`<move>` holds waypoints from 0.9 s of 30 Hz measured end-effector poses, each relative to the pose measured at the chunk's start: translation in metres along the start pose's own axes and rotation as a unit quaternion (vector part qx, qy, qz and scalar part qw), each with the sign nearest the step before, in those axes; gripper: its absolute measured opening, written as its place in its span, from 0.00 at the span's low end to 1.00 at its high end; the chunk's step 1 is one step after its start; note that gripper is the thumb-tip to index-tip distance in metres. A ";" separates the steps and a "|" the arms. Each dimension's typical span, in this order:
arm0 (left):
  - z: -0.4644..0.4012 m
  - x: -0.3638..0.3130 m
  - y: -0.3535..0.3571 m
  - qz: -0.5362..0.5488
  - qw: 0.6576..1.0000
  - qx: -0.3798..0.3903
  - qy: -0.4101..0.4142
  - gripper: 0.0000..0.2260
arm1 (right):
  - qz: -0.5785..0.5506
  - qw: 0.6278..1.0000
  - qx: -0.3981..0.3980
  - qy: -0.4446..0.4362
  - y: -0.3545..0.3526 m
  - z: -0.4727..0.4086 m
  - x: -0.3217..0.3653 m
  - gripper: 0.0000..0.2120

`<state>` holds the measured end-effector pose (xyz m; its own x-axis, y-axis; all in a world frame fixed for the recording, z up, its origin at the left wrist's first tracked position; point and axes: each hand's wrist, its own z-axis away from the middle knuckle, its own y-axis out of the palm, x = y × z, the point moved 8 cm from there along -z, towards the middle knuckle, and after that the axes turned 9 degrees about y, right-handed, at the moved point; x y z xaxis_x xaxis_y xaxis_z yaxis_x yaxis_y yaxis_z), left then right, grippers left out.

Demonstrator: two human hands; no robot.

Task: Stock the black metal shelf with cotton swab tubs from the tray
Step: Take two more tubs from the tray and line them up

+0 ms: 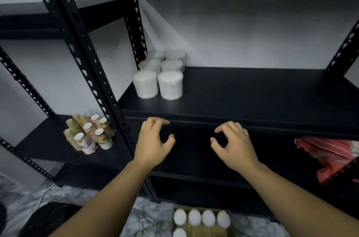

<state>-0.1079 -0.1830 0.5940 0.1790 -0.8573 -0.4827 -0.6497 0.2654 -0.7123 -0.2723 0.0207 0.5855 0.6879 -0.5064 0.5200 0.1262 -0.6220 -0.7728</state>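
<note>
While both hands (191, 144) hover loosely curled and empty, six tubs (160, 74) stand on the shelf (252, 97).

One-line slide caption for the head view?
Both hands, left and right, hover empty below six cotton swab tubs on the black metal shelf.

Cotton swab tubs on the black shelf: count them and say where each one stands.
6, in two columns at the shelf's left end: front pair and, middle pair and, back pair and by the wall. More may hide behind.
</note>
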 end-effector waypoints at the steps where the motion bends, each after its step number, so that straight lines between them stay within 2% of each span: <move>1: 0.012 -0.008 0.011 0.001 1.000 0.023 -0.004 0.16 | 0.009 1.000 0.014 -0.002 0.001 0.016 -0.012 0.11; 9: 0.113 -0.045 0.084 0.019 0.979 0.199 -0.029 0.17 | 0.022 0.981 0.171 0.094 0.025 0.125 -0.102 0.19; 14: 0.149 -0.046 0.101 0.042 0.970 0.234 -0.049 0.13 | 0.008 0.960 0.225 0.169 0.034 0.173 -0.138 0.18; 19: 0.176 -0.031 0.123 0.055 0.958 0.272 -0.073 0.12 | 0.003 0.938 0.260 0.231 0.050 0.212 -0.164 0.19; 27: 0.249 0.028 0.194 0.089 0.936 0.312 -0.135 0.11 | -0.019 0.892 0.306 0.333 0.121 0.275 -0.210 0.19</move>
<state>-0.0452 -0.0453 0.3154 0.3447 -0.6543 -0.6731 -0.1437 0.6719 -0.7266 -0.2054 0.2162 0.2830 0.1238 -0.8614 0.4927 0.6474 -0.3062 -0.6980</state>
